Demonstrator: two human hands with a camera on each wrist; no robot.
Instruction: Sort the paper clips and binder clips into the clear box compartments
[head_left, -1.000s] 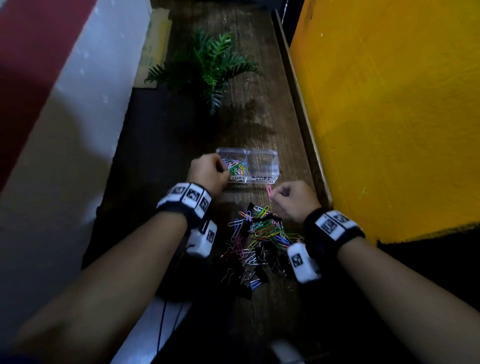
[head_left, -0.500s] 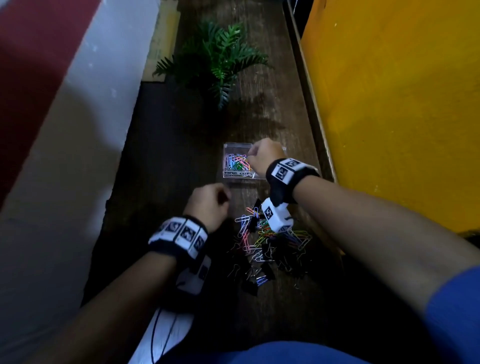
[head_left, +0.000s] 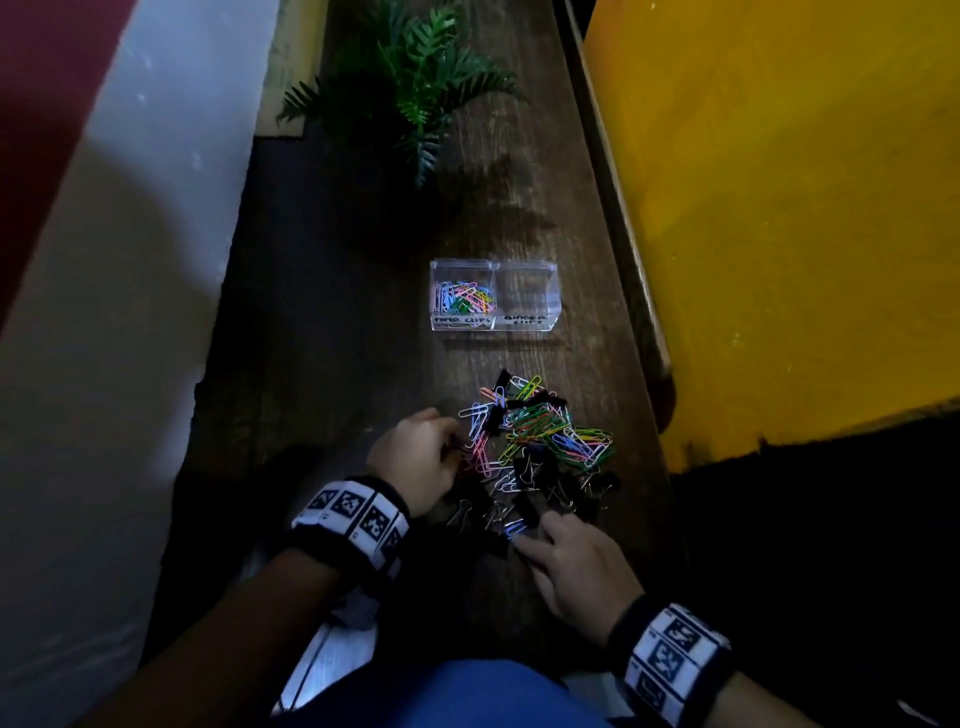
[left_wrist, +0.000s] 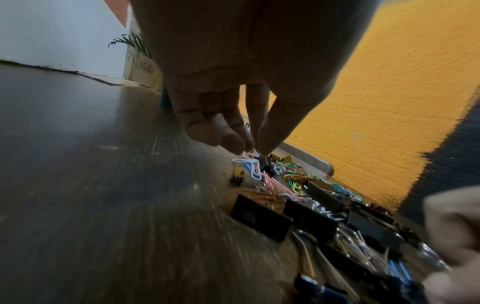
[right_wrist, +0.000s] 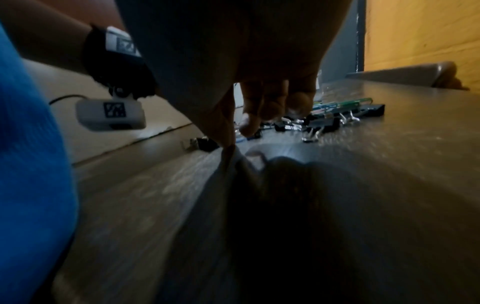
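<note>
The clear box (head_left: 524, 327) stands mid-table. Its left compartment holds coloured paper clips (head_left: 462, 299); the right one, labelled binder clips, looks empty. A mixed pile of coloured paper clips and black binder clips (head_left: 537, 447) lies nearer me. At the pile's left edge my left hand (head_left: 456, 444) points down, and its thumb and forefinger (left_wrist: 270, 142) pinch a small black binder clip (left_wrist: 264, 163). At the near edge my right hand (head_left: 530, 535) reaches down with thumb and forefinger apart over a blue paper clip (head_left: 514, 527). The thumb tip (right_wrist: 230, 142) touches the wood.
A green fern (head_left: 415, 98) stands at the far end of the narrow wooden table (head_left: 322, 364). A raised lip (head_left: 623, 249) and a yellow wall (head_left: 779, 208) run along the right side. A white wall lies left. A thin cable (head_left: 322, 660) hangs near my left wrist.
My right hand has come back from the clear box to the near edge of the pile. My left hand has moved from beside the box to the pile's left edge.
</note>
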